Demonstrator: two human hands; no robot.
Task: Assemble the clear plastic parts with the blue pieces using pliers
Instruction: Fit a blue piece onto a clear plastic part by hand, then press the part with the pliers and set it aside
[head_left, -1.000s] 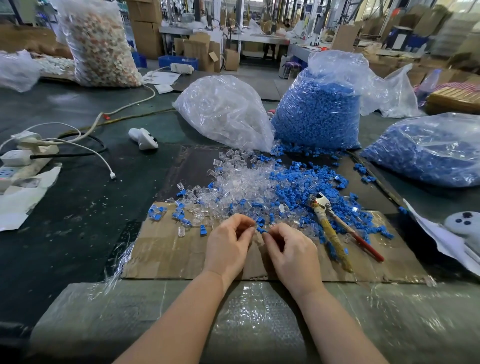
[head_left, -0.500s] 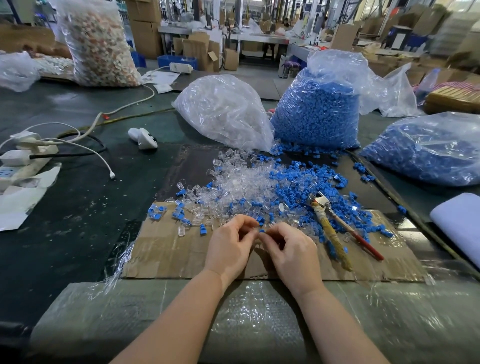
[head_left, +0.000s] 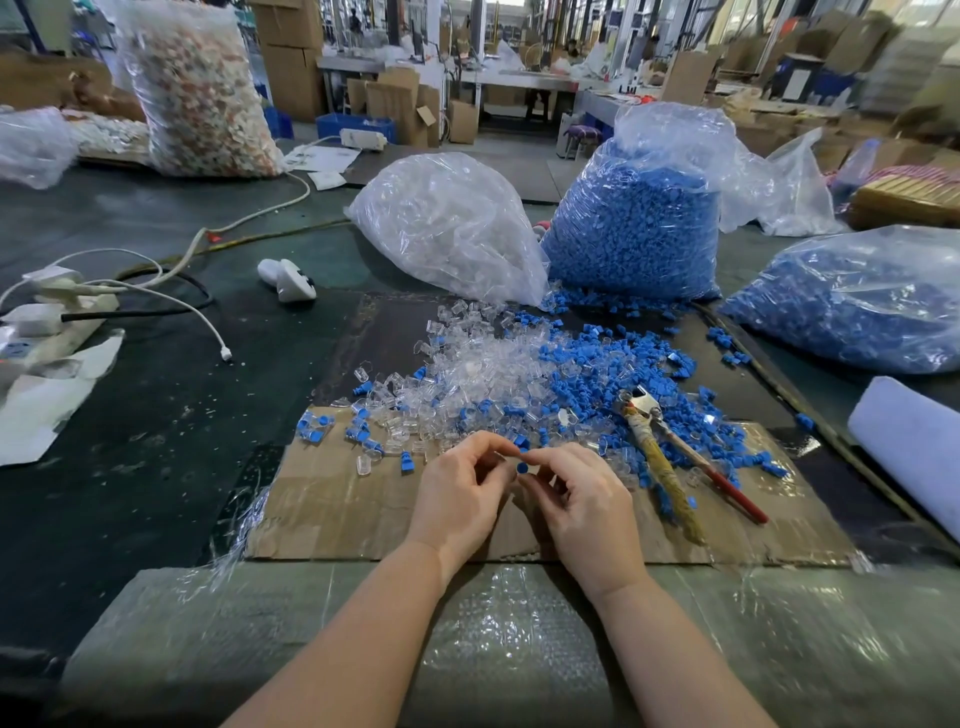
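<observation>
Blue piece (head_left: 522, 468) lifted clear of pile, pinched between left hand (head_left: 457, 499) and right hand (head_left: 582, 506) (pliers (head_left: 670, 457) untouched); fitting underway.

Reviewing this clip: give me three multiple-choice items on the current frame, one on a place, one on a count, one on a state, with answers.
1. Where do the pliers lie?
A. right of both hands, on the cardboard sheet
B. in the left hand
C. on the white cable

2. How many bags holding blue pieces show?
A. none
B. two
C. five

3. What is pinched between the two hands?
A. a cable plug
B. nothing
C. a small blue piece

Answers:
1 A, they rest untouched among the loose parts.
2 B, an upright bag and a slumped bag.
3 C, fingertips of the left hand and right hand meet on it.
</observation>
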